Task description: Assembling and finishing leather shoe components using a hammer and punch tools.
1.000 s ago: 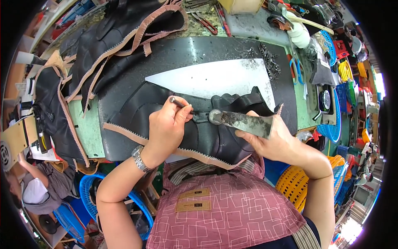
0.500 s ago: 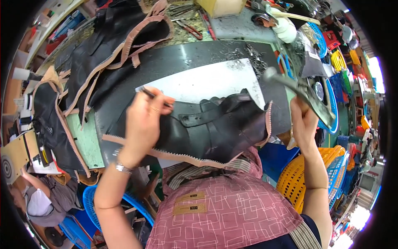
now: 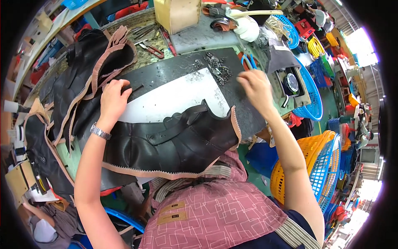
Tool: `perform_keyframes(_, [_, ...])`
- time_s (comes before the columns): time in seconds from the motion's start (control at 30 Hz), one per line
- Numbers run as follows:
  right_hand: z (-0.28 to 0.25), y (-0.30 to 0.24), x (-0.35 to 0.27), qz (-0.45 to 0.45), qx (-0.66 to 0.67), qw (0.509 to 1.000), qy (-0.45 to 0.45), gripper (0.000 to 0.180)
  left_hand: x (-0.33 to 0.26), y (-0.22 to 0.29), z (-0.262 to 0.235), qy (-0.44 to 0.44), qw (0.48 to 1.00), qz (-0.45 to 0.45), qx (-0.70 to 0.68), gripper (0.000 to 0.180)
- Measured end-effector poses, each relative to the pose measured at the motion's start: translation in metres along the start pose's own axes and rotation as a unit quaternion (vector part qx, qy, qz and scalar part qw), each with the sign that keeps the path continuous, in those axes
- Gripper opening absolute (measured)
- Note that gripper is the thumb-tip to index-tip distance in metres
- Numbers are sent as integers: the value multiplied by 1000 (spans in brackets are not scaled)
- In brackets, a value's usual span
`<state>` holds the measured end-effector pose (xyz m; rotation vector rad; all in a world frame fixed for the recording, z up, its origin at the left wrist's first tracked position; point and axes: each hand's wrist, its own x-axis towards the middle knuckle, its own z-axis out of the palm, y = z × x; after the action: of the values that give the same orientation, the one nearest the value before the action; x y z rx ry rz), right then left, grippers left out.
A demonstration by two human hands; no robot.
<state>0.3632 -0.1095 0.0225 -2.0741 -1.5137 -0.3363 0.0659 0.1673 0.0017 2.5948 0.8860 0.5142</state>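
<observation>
I keep left hand [image 3: 112,96] clamped on thin black tool [image 3: 134,88], pinning leather boot upper [image 3: 174,143]; right hand [image 3: 253,86], fingers loose, reaches far-right metal buckles [image 3: 217,68]; pick one cleanly.

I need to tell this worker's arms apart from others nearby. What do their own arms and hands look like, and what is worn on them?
Both forearms are bare, with no gloves or long sleeves. The left hand has a silver metal watch at the wrist. The right hand wears nothing that shows. A dark blue short sleeve shows at the right upper arm, beside a pink patterned apron.
</observation>
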Motion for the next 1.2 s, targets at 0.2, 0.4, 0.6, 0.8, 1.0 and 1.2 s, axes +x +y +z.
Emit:
perform_keyframes(0.2, [43, -14, 34, 112, -42, 976, -184, 19, -19, 52, -32, 37, 992, 40, -117, 20])
perform_keyframes(0.4, [42, -9, 29, 134, 85, 968, -195, 15, -48, 93, -44, 46, 975, 101, -193, 14])
perform_keyframes(0.6, [41, -7, 20, 141, 210, 962, -105, 28, -46, 117, -27, 32, 958, 154, -240, 13])
perform_keyframes(0.8, [-5, -44, 26, 281, 525, 800, -68, 51, -48, 143, -21, -64, 902, 32, -426, 17])
perform_keyframes(1.0, [-39, -143, -2, 177, 563, 804, -68, 54, -51, 171, -13, -156, 736, -125, -647, 10])
perform_keyframes(1.2, [-32, -141, -15, 226, 593, 755, -166, 15, -71, 167, -17, 136, 908, 151, -367, 7])
